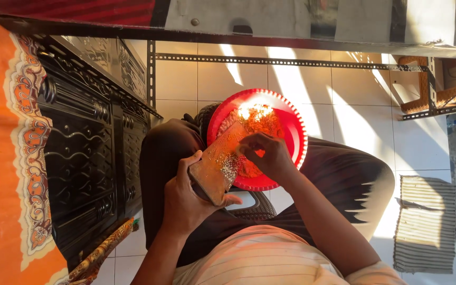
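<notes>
left hand [186, 203] grips flat grater [218, 168], stiff, by lower edge | right hand [267, 155] pinches small slippery piece, centre frame, over light red plate [291, 134]

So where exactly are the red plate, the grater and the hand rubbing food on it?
red plate [294, 132], head view, on its bare right rim.
grater [215, 168], head view, on the middle of its flat speckled face.
right hand [270, 155], head view, on the back of the hand.
</notes>
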